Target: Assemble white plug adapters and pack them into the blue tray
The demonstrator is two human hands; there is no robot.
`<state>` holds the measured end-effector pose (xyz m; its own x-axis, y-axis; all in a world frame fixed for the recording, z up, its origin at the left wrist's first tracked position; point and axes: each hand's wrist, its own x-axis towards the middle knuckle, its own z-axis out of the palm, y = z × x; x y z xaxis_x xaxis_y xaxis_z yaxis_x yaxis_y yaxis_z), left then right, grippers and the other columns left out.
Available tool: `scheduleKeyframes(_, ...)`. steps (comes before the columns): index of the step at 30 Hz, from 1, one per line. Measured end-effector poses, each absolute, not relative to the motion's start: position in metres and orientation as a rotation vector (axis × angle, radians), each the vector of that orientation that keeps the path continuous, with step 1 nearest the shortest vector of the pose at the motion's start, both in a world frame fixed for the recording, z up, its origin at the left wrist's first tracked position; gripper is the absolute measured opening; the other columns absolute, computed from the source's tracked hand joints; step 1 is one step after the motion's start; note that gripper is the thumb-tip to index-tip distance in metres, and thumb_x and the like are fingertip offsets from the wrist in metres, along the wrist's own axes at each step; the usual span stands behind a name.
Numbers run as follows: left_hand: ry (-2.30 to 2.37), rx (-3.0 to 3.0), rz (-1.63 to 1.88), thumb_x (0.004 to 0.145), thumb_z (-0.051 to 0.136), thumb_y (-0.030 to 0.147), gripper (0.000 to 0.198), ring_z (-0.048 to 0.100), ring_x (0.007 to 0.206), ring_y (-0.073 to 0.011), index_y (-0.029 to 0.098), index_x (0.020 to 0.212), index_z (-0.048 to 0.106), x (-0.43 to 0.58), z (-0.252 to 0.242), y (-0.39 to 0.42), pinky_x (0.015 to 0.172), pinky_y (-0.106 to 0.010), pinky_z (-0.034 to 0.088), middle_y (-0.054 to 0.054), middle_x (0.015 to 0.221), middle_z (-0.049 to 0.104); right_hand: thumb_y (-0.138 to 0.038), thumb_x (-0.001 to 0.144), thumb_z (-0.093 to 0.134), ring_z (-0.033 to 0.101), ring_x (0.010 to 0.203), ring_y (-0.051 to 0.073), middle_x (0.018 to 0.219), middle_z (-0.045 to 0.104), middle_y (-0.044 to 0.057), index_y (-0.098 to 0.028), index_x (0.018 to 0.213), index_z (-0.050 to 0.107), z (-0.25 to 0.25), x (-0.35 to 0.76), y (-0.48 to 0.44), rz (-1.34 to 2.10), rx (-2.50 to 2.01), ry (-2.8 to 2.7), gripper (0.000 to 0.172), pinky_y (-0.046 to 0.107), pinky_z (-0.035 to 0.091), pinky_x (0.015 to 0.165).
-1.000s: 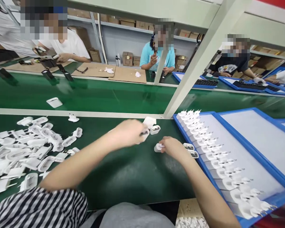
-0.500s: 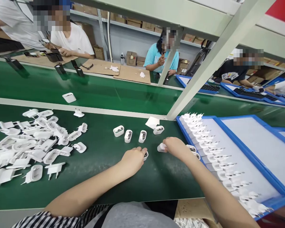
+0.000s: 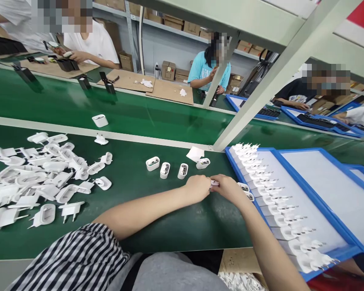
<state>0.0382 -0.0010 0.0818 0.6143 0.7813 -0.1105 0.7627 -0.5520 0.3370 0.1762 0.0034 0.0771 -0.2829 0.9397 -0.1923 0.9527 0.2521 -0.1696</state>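
My left hand (image 3: 197,188) and my right hand (image 3: 228,188) meet over the green bench, both closed on a small white charger part (image 3: 214,184) held between them. Just behind them stand several open white charger shells (image 3: 165,169) in a row, with one more shell (image 3: 203,163) near a white paper scrap (image 3: 195,154). Two further shells (image 3: 245,190) lie beside my right hand against the blue tray (image 3: 291,155). Along the tray's left edge runs a line of finished white plugs (image 3: 273,194).
A heap of white plug caps with pins (image 3: 45,178) covers the bench's left side. Beyond a pale rail runs a green conveyor (image 3: 139,117) carrying a white shell (image 3: 100,120). A slanted metal post (image 3: 261,85) rises from the rail. Other people work across the belt.
My left hand has moved right from the bench centre to join my right hand, and both now grip one part together. The view has shifted slightly.
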Motion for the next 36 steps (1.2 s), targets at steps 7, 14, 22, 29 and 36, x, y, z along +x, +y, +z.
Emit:
scheduleKeyframes(7, 1.189, 2.567, -0.056, 0.066, 0.049, 0.021, 0.016, 0.057, 0.071, -0.0205, 0.011, 0.076, 0.057, 0.050, 0.084, 0.024, 0.054, -0.024, 0.040, -0.009, 0.073, 0.060, -0.015, 0.061, 0.057, 0.055, 0.064, 0.012, 0.079, 0.058, 0.005, -0.013, 0.090, 0.055, 0.058, 0.182, -0.016, -0.557, 2.324, 2.397, 0.029, 0.022, 0.041, 0.060)
scheduleKeyframes(14, 0.987, 2.629, -0.224, 0.063, 0.053, 0.023, 0.016, 0.056, 0.063, -0.0191, 0.012, 0.072, 0.059, 0.052, 0.083, 0.037, 0.049, -0.023, 0.037, -0.007, 0.064, 0.059, -0.016, 0.063, 0.054, 0.054, 0.066, 0.014, 0.076, 0.057, 0.004, -0.015, 0.079, 0.054, 0.059, 0.173, -0.020, -0.368, 2.358, 2.346, 0.016, 0.023, 0.039, 0.059)
scheduleKeyframes(22, 0.900, 2.615, -0.321, 0.059, 0.056, 0.016, 0.009, 0.053, 0.053, -0.0170, 0.008, 0.062, 0.060, 0.057, 0.094, 0.038, 0.047, -0.024, 0.036, -0.006, 0.053, 0.055, -0.018, 0.061, 0.057, 0.056, 0.074, 0.019, 0.077, 0.061, 0.008, -0.015, 0.074, 0.055, 0.073, 0.166, -0.013, -0.340, 2.193, 2.156, 0.014, 0.022, 0.034, 0.054)
scheduleKeyframes(29, 0.830, 2.476, -0.448, 0.059, 0.058, 0.019, 0.011, 0.050, 0.044, -0.0143, 0.009, 0.059, 0.060, 0.063, 0.092, 0.053, 0.045, -0.023, 0.037, -0.004, 0.045, 0.053, -0.019, 0.061, 0.056, 0.057, 0.075, 0.022, 0.077, 0.063, 0.010, -0.015, 0.077, 0.058, 0.083, 0.161, -0.001, -0.364, 2.072, 2.034, 0.017, 0.024, 0.034, 0.054)
scheduleKeyframes(36, 0.880, 2.499, -0.717, 0.056, 0.061, 0.013, 0.014, 0.054, 0.054, -0.0168, 0.007, 0.068, 0.062, 0.078, 0.115, 0.048, 0.055, -0.026, 0.041, -0.008, 0.057, 0.060, -0.018, 0.058, 0.057, 0.056, 0.077, 0.023, 0.079, 0.063, 0.012, -0.013, 0.078, 0.060, 0.085, 0.162, 0.003, -0.440, 2.100, 2.019, 0.021, 0.025, 0.036, 0.056)
